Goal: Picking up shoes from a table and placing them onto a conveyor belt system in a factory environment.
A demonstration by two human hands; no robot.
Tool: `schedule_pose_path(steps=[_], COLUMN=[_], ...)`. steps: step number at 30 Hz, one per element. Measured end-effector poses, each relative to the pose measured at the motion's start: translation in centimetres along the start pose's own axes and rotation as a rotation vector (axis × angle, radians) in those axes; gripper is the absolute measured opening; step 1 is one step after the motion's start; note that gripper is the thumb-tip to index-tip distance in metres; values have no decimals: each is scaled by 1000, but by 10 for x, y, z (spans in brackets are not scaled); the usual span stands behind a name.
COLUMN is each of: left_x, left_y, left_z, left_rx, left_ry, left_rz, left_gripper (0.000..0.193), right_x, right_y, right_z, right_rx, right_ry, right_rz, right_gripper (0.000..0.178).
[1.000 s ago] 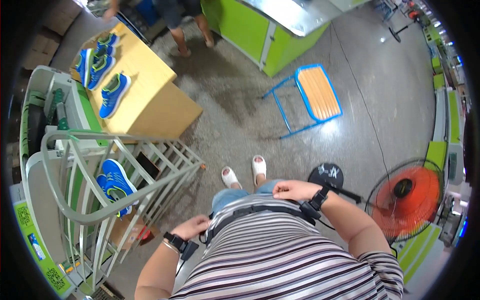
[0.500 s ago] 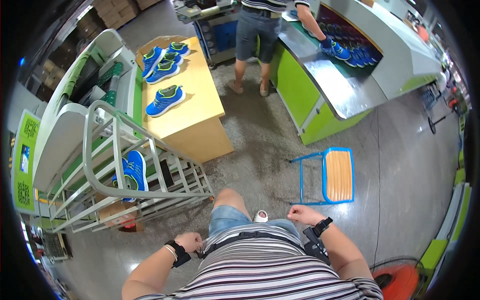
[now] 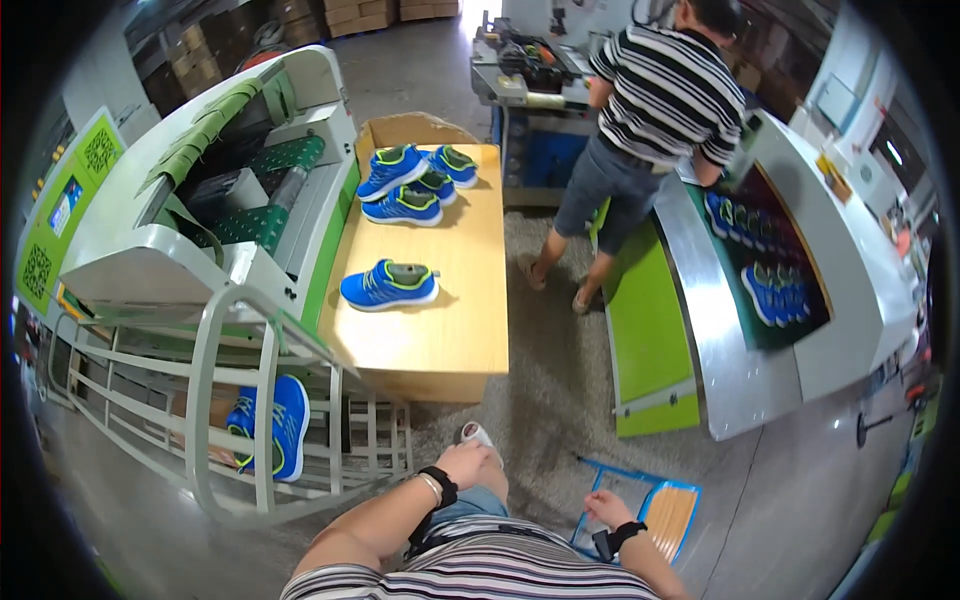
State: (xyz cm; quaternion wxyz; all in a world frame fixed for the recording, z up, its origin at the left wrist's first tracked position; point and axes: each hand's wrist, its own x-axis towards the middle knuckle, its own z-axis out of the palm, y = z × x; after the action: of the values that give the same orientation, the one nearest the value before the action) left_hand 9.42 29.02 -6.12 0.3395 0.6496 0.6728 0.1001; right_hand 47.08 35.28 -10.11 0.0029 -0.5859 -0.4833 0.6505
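I cannot tell how far the left hand [image 3: 467, 464] closes; the right hand [image 3: 606, 509] curls narrow, apparently empty. A blue shoe [image 3: 375, 289] stands on the table [image 3: 430, 345] ahead of the left hand; best keep both wrists clear of the rack [image 3: 265, 400] leftward and the stool [image 3: 672, 518] beside the right

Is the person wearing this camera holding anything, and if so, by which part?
Nothing is visibly held: the left hand and the right hand both look loosely curled, with no object showing in either.
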Motion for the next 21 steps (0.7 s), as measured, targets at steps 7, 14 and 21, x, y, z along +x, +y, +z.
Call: schedule_pose_path(steps=[7,14,21], left_x=[112,181,202], left_y=[-5,-104,-134], left_z=[-136,-246,-255], left_rx=[-85,28,-294], left_ry=[569,1087,894], left_rz=[-17,-420,-795], left_gripper=[31,53,47], right_x=[98,163,229], right_y=[-7,-163,-370], right_z=[-70,-55,-10], right_rx=[-652,-456,-645], right_ry=[43,116,-115], right_rz=[94,-81,-694], right_gripper=[34,23,17])
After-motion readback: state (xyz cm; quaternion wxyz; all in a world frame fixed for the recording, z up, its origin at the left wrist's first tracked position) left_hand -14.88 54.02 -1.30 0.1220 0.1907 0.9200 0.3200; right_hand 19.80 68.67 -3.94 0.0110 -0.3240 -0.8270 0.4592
